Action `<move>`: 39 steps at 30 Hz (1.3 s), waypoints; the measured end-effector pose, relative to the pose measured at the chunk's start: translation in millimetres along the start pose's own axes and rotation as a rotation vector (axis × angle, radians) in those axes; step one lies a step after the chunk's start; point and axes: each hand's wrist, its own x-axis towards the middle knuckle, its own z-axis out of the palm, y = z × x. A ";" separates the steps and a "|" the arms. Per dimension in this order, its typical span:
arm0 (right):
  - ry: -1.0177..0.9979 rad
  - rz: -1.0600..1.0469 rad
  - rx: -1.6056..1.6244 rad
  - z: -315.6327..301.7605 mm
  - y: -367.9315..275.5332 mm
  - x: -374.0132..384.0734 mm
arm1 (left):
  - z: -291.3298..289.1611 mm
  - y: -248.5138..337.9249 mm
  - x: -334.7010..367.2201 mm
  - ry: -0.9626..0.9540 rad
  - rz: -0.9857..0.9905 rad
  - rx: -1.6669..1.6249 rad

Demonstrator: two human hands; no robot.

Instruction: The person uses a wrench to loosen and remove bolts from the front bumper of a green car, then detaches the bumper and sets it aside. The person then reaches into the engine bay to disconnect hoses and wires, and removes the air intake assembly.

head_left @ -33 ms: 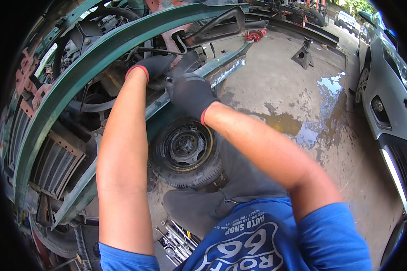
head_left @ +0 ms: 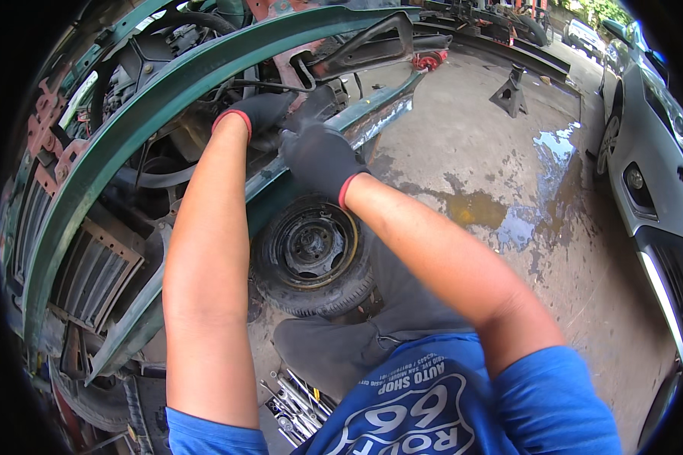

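Both my hands wear black gloves with red cuffs and reach in among the parts of a stripped car front. My left hand [head_left: 267, 112] is beside a dark mechanical assembly under the green curved body panel [head_left: 167, 85]; its fingers are largely hidden. Close to it, my right hand [head_left: 320, 157] is closed, fingers curled and partly smeared by motion. Whatever it grips is hidden, though a small shiny bit shows at its fingertips. Below my hands runs a green metal rail [head_left: 269, 176], and under that rests a wheel with a black steel rim [head_left: 311, 241].
By my knee lies a tray of several wrenches [head_left: 300, 406]. A jack stand [head_left: 511, 92] stands on the concrete floor [head_left: 448, 144], near wet patches [head_left: 517, 224]. A silver car [head_left: 649, 144] is parked at the right. An angular black bracket [head_left: 368, 49] juts out ahead.
My right hand has shifted very slightly and my right forearm has swung a little to the left. My left hand stays in nearly the same place.
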 end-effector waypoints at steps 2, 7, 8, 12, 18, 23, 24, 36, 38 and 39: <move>-0.171 0.105 0.098 2.9 -0.4 4.5 | 6.8 5.8 -7.5 0.054 -0.103 -0.120; -0.405 0.149 0.123 -6.9 -2.4 18.6 | 12.3 25.1 -30.2 0.054 -0.075 0.010; -0.329 0.162 0.026 -8.0 -4.4 16.5 | 12.6 27.7 -32.1 0.062 -0.131 -0.018; -0.022 -0.026 -0.343 -6.3 2.0 2.5 | 13.3 25.1 -30.2 0.047 -0.152 -0.110; 0.123 -0.152 -0.187 19.6 25.6 4.7 | 11.2 16.0 -17.0 -0.008 -0.072 -0.107; -0.248 0.323 0.584 11.5 17.9 9.5 | 8.5 21.9 -25.5 -0.018 -0.063 0.021; -0.275 0.356 0.599 5.0 16.6 11.4 | 8.6 22.4 -25.2 -0.023 -0.072 0.014; 0.002 0.145 0.231 1.5 13.4 10.1 | 3.9 -4.7 6.6 -0.066 0.124 0.162; -0.338 0.533 0.979 1.1 18.4 11.4 | 6.5 0.5 -1.3 0.043 0.052 0.070; -0.332 0.480 0.849 0.9 19.4 13.0 | 8.5 2.3 -6.7 0.055 -0.015 0.019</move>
